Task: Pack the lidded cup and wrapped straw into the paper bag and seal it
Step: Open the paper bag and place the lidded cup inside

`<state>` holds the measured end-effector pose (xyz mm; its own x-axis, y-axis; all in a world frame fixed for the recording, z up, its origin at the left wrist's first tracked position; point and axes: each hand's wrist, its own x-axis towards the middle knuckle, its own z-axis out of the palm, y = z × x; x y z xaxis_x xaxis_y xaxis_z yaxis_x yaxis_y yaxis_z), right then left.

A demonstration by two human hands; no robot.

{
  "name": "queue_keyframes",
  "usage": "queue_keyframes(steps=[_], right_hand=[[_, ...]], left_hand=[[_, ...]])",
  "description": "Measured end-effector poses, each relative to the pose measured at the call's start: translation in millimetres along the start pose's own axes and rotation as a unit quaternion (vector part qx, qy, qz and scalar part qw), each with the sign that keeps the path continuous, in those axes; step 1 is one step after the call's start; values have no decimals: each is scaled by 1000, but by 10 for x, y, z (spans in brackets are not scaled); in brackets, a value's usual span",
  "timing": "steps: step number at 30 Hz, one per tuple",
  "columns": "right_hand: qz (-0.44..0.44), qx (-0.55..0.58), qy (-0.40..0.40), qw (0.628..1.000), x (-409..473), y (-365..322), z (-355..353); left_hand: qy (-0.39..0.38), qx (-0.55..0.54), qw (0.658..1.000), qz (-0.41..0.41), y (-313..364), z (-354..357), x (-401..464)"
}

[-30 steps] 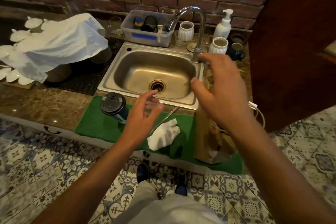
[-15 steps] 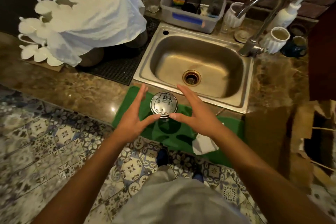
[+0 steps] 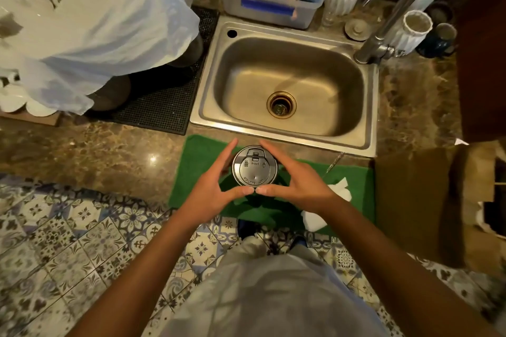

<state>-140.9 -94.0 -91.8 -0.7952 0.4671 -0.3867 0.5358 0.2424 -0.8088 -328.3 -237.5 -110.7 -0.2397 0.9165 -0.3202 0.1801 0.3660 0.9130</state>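
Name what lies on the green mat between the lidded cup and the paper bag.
In the head view: white crumpled paper, partly behind the right hand, between cup and bag.

The only lettering shows on the cup's dark lid [image 3: 255,165]: small raised characters moulded into the plastic, one short group near the sip flap and a curved line along the near edge. All are too small to read.

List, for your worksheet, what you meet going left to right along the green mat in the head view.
left hand → lidded cup → right hand → white wrapper → paper bag
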Motion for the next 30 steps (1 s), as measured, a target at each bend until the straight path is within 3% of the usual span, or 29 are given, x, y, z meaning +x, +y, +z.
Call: queue_keyframes(steps=[13, 18, 30], right_hand=[[46, 9, 61, 997, 161, -22, 129], [37, 7, 71, 997, 155, -47, 64], [-109, 8, 148, 983, -810, -609, -890]], left_hand=[[-33, -71, 997, -11, 13, -20, 227], [-12, -88, 996, -13, 135, 132, 229], [60, -98, 983, 140, 1452, 497, -183]])
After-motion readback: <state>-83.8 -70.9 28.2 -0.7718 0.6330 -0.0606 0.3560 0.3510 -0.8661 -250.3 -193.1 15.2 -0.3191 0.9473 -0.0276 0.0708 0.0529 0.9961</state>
